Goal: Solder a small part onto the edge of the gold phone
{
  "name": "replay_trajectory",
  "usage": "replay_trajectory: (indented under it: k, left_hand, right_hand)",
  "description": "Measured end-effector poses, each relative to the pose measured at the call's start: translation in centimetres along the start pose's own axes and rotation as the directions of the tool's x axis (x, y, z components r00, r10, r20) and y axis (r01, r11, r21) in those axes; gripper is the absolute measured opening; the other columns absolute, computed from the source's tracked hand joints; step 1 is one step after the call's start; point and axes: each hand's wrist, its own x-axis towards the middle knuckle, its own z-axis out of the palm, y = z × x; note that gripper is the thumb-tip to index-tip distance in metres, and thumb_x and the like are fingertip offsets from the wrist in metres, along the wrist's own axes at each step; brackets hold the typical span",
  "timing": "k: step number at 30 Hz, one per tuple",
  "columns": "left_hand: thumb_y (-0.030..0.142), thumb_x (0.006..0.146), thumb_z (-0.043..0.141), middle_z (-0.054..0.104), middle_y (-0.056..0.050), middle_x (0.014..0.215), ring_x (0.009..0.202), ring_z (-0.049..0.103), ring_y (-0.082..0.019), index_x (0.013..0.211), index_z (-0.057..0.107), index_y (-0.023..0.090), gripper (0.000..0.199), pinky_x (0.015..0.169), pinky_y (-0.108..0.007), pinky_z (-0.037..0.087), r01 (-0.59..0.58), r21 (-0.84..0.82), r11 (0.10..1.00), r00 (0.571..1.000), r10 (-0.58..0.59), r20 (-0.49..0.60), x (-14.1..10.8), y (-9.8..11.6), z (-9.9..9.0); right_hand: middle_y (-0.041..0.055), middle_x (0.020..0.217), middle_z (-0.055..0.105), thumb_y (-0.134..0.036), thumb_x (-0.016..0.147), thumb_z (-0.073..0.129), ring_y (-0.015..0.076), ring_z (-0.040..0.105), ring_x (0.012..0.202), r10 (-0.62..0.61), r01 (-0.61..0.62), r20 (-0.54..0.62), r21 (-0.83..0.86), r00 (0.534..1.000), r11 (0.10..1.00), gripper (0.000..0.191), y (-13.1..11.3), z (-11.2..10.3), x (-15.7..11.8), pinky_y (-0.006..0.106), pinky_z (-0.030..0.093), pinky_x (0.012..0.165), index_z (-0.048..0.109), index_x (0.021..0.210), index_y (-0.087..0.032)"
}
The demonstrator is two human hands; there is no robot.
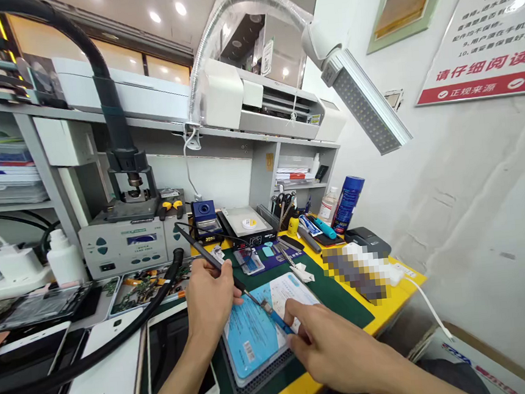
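My left hand [211, 296] is closed around a black soldering iron [210, 258], whose metal tip points down and to the right. Blue tweezers [280, 323] are pinched in my right hand [319, 342]. Between the two tools a small metallic part [266, 306] sits at their tips; its details are too small to tell. Under the tips lies a blue and white packet [251, 336], resting on a dark mesh-edged tray [249, 391] on the green mat [340, 303].
Phones, including a white one [99, 377], cover the left side. A black hose [131, 331] crosses over them. Behind stand a rework station [131, 248], a soldering stand [206, 220] and a scale-like device [246, 223]. A blue can [348, 205] stands at the right.
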Motion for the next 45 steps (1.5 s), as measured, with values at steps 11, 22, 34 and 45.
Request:
replay_trajectory:
  k: [11,22,34,45]
  left_hand:
    - [0.039,0.093,0.062,0.063,0.007,0.045,0.038,0.066,-0.020,0.095,0.055,0.019,0.022,0.044,-0.028,0.051,0.019,0.000,1.000,1.000,-0.019,0.020,0.2,-0.1,0.0]
    - [0.037,0.100,0.059,0.067,0.002,0.078,0.052,0.060,-0.009,0.108,0.064,0.014,0.024,0.050,-0.024,0.054,0.063,-0.059,0.996,0.992,-0.056,0.110,0.8,-0.3,0.0]
    - [0.042,0.093,0.066,0.059,0.007,0.066,0.051,0.062,-0.012,0.109,0.061,0.017,0.030,0.048,-0.026,0.054,0.037,-0.239,0.970,0.976,0.016,0.217,1.6,-1.2,-0.2]
    - [0.036,0.079,0.073,0.072,-0.003,0.089,0.061,0.064,-0.015,0.109,0.064,0.017,0.037,0.049,-0.027,0.054,0.019,-0.266,0.964,0.973,0.043,0.228,1.5,-0.4,-0.5]
  right_hand:
    - [0.0099,0.082,0.070,-0.022,0.091,0.051,0.0287,0.066,0.085,-0.065,0.061,-0.012,-0.183,0.998,0.981,0.014,-0.2,-0.9,-0.3,0.032,0.039,0.067,0.059,0.102,-0.021]
    - [-0.0085,0.053,0.063,-0.027,0.094,0.052,0.0071,0.025,0.034,0.059,-0.148,0.166,0.595,0.984,0.790,0.009,2.9,-0.8,0.4,0.020,0.026,0.037,0.048,0.099,-0.021]
    - [-0.0067,0.054,0.062,-0.020,0.078,0.067,0.0027,0.027,0.031,0.061,-0.256,0.249,0.923,0.967,0.288,0.025,4.3,0.6,0.5,0.019,0.017,0.032,0.050,0.097,-0.020]
    - [-0.0068,0.061,0.059,-0.050,0.088,0.072,0.0022,0.026,0.035,0.092,-0.173,0.153,0.944,0.984,0.280,0.036,4.9,1.2,0.0,0.020,0.013,0.035,0.052,0.092,-0.021]
